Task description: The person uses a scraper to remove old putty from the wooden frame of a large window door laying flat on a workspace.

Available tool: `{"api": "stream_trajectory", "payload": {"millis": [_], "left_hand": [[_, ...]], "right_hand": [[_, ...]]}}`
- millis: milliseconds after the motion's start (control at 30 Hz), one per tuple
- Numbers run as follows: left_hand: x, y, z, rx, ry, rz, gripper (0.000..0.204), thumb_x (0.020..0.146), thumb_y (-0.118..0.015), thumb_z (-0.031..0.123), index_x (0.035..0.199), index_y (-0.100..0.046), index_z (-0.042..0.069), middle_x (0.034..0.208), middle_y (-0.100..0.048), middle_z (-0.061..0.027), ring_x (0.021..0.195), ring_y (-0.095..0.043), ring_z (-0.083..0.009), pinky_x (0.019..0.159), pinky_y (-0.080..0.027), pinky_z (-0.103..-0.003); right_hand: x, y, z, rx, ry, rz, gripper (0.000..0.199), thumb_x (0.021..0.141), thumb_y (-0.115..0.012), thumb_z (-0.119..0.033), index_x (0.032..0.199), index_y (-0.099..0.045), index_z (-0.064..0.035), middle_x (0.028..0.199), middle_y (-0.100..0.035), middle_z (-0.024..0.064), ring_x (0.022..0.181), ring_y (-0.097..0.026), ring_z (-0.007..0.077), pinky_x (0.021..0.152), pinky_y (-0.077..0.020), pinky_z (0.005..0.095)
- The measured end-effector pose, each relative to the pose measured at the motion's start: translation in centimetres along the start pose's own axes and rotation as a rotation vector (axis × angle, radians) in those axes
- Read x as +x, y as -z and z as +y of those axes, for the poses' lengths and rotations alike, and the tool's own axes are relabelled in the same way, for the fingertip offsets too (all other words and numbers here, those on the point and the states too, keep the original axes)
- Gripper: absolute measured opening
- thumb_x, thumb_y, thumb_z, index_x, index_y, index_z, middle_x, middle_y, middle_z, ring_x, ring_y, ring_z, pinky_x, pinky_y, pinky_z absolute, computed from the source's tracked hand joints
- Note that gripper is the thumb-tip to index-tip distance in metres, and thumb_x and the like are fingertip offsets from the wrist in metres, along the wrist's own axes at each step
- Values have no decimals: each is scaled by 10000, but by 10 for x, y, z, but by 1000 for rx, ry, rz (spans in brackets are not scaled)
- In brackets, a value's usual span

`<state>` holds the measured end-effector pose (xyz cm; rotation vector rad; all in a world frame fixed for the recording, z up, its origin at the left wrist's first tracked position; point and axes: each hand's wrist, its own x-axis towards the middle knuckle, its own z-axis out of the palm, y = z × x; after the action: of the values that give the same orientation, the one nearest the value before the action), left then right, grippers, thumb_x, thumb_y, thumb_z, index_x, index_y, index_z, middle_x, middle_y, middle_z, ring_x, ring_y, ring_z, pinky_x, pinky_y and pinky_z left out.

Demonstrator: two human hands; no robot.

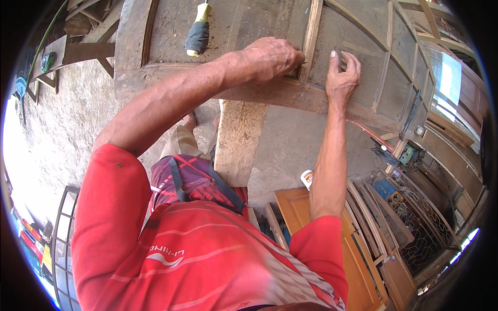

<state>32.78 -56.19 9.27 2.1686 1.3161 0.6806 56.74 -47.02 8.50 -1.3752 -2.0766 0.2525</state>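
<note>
A large dusty wooden door (249,20) with recessed panels lies flat in front of me. My left hand (270,57) is closed with its fingertips pressed into the corner beside a thin light wooden strip (312,31); whether it holds something small I cannot tell. My right hand (343,72) rests on the panel just right of that strip, fingers curled against the wood with nothing visible in them. A tool with a dark wrapped handle and pale yellow ends (197,33) lies on the door, to the left of my left hand.
A wooden support (239,140) stands under the door. Below right are an orange-brown door (358,269), stacked frames, a small white pot (307,179), a green power tool (410,154) and metal grilles (420,228). Timber pieces lie at upper left on the concrete floor (67,124).
</note>
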Motion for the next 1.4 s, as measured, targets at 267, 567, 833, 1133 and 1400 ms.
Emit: {"api": "stream_trajectory", "payload": {"millis": [267, 567, 833, 1133, 1400], "left_hand": [[10, 10, -12, 103, 54, -73, 115, 980, -573, 57, 1046, -663, 29, 990, -731, -171, 895, -744, -307, 759, -607, -425], [9, -2, 6, 80, 106, -81, 104, 978, -565, 35, 1052, -624, -8, 995, -671, -169, 898, -723, -334, 749, -615, -433], [1, 8, 15, 57, -112, -204, 135, 982, -550, 87, 1018, -649, 4, 1018, -681, -153, 956, -723, -332, 806, -597, -462], [-17, 84, 10, -133, -23, 145, 181, 1017, -601, 166, 1051, -668, 0, 897, -640, -202, 846, -631, -390, 745, -499, -486], [-104, 34, 54, -420, 376, 487, 107, 982, -642, 33, 1074, -662, -19, 853, -659, -96, 726, -620, -144, 655, -517, -312]], "right_hand": [[-3, 0, 7, 4, -16, -2, 329, 921, -760, -221, 1111, -717, 44, 1186, -666, 185, 1042, -684, 330, 881, -570, 410], [-1, 0, 4, 72, -43, 18, 310, 919, -754, -199, 1107, -715, 44, 1181, -670, 182, 1019, -694, 311, 857, -579, 397], [-1, -5, 4, 70, -29, 9, 304, 910, -765, -197, 1098, -717, 38, 1178, -667, 178, 1008, -695, 310, 844, -584, 392], [4, -3, 0, 38, 30, 0, 353, 932, -729, -244, 1081, -684, 73, 1146, -669, 239, 1080, -647, 400, 947, -519, 473], [-25, -21, -34, 185, 124, -47, 405, 968, -702, -276, 1188, -644, 60, 1226, -653, 236, 1136, -644, 376, 964, -533, 463]]}}
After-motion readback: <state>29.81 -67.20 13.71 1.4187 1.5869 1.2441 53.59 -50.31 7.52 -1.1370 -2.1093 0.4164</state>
